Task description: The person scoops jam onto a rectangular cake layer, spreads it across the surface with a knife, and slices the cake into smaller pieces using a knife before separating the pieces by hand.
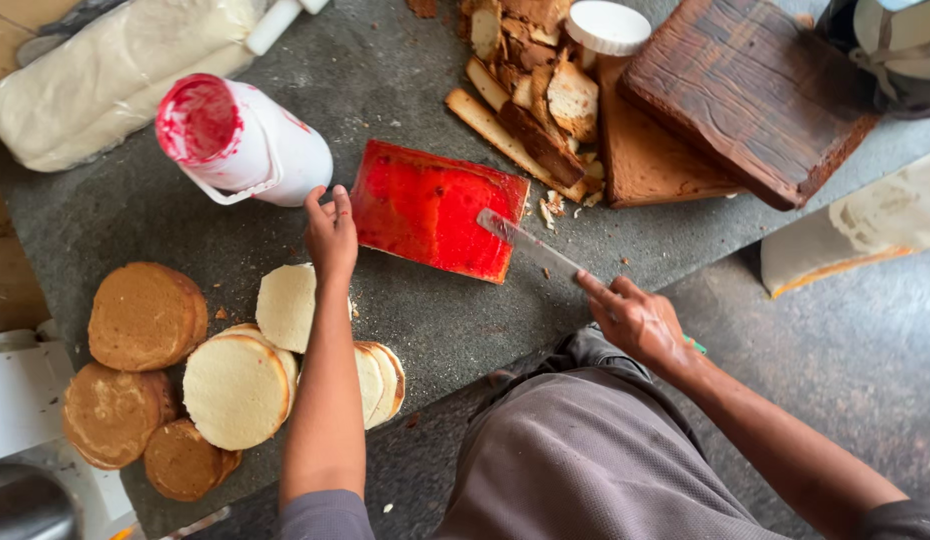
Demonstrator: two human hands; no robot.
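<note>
A rectangular cake slab (425,208) coated with red jam lies on the dark stone counter (115,215). My left hand (331,235) rests at the slab's left edge, fingertips touching it. My right hand (635,320) grips a long flat spatula (530,246) whose blade tip lies on the slab's right side, smeared red. A white jar (247,140) with red jam inside lies tipped on its side just left of my left hand.
Several round cake layers (235,388), some brown on top, are stacked at the lower left. Cake trimmings (530,90), a white lid (608,26) and brown cake slabs (745,90) sit at the upper right. A white wrapped bundle (105,75) lies upper left.
</note>
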